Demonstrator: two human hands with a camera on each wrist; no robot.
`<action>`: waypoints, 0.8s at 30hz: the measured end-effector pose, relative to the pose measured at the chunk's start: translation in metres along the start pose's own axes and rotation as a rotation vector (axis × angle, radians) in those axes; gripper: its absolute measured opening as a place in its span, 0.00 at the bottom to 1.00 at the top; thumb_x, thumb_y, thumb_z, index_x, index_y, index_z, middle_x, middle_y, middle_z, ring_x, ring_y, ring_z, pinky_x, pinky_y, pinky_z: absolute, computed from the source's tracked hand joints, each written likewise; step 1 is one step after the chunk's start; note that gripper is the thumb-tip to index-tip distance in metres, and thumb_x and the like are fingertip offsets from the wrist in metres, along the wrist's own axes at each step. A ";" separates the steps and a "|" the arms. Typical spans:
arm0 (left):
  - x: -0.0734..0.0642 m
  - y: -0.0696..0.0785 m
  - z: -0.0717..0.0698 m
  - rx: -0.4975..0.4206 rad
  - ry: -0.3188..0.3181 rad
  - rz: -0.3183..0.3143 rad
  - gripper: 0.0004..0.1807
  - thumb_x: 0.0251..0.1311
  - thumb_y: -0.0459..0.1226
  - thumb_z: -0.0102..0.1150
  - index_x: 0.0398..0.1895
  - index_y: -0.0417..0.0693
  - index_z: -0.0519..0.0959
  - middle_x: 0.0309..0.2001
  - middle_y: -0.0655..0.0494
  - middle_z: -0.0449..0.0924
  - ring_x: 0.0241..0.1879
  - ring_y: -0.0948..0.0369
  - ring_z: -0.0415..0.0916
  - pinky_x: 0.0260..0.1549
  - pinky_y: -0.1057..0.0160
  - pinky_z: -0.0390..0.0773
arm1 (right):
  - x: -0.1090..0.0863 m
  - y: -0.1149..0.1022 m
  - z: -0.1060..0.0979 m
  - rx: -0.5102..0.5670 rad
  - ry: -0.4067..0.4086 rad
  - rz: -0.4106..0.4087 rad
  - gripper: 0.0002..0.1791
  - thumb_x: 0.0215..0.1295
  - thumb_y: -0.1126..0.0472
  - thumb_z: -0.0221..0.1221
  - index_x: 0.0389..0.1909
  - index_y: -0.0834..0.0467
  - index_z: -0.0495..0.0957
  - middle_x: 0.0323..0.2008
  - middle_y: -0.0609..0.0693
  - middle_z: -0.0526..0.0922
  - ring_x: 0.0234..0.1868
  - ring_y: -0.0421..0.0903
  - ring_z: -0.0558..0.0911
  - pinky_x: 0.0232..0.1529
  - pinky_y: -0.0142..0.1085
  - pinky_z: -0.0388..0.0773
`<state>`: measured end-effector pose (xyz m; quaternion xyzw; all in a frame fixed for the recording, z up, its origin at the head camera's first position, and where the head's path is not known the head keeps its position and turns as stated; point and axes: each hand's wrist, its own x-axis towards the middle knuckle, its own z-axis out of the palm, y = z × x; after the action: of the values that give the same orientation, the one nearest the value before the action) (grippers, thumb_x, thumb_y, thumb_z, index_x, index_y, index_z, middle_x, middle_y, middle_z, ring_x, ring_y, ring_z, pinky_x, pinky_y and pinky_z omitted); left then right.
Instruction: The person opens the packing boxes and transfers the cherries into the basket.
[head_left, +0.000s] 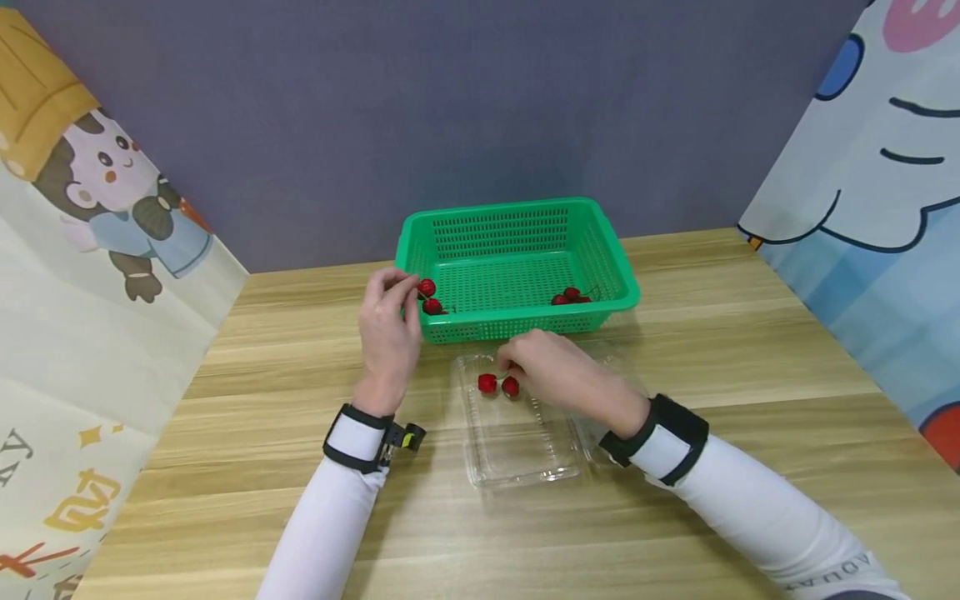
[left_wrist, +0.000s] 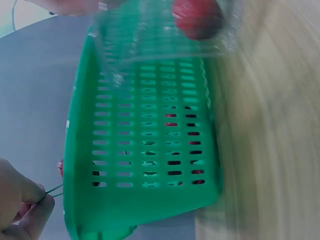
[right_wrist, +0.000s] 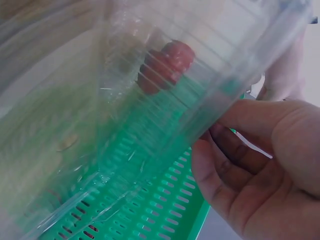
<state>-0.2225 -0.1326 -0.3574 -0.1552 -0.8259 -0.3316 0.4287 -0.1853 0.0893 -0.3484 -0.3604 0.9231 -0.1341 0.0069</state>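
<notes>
My left hand (head_left: 390,325) is at the left end of the green basket (head_left: 517,323), pinching thin green stems (left_wrist: 54,191) between thumb and fingertips. Red cherries (head_left: 432,307) lie just beside and below those fingertips, inside the rim. Over the far end of a clear plastic container (head_left: 517,446), my right hand (head_left: 558,371) points down with curled fingers, pinching at the stems of two red cherries (head_left: 487,383). In the right wrist view these cherries (right_wrist: 165,67) show through the clear plastic, which partly covers the fingertips (right_wrist: 202,150).
More cherries (head_left: 572,297) sit in the basket's right front corner. The container's clear lid (head_left: 592,437) lies open to the right, partly under my right forearm. A grey wall (head_left: 480,108) stands behind the wooden table (head_left: 247,433), with printed cloths at both sides.
</notes>
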 end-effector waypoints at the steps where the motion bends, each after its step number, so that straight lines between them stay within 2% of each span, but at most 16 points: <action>1: -0.001 -0.002 0.000 0.008 -0.012 0.001 0.08 0.61 0.20 0.59 0.41 0.27 0.83 0.45 0.43 0.74 0.45 0.50 0.78 0.43 0.69 0.76 | 0.000 0.000 0.000 0.006 0.004 -0.003 0.07 0.65 0.69 0.62 0.40 0.58 0.85 0.37 0.47 0.84 0.42 0.44 0.84 0.41 0.32 0.78; 12: -0.005 -0.010 0.003 0.086 -0.145 0.004 0.06 0.58 0.20 0.59 0.38 0.27 0.83 0.43 0.43 0.75 0.45 0.49 0.76 0.47 0.64 0.74 | -0.003 0.004 -0.004 0.021 0.017 -0.019 0.07 0.65 0.70 0.61 0.40 0.58 0.85 0.37 0.48 0.84 0.41 0.45 0.84 0.39 0.31 0.78; 24: -0.004 -0.009 0.003 0.083 -0.172 0.012 0.08 0.59 0.20 0.58 0.39 0.28 0.83 0.43 0.44 0.76 0.45 0.50 0.75 0.48 0.64 0.73 | -0.006 0.007 -0.015 0.055 0.090 -0.016 0.07 0.65 0.70 0.60 0.39 0.58 0.85 0.37 0.46 0.84 0.40 0.43 0.83 0.39 0.30 0.78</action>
<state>-0.2269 -0.1366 -0.3659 -0.1703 -0.8718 -0.2798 0.3644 -0.1874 0.1018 -0.3360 -0.3609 0.9156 -0.1753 -0.0257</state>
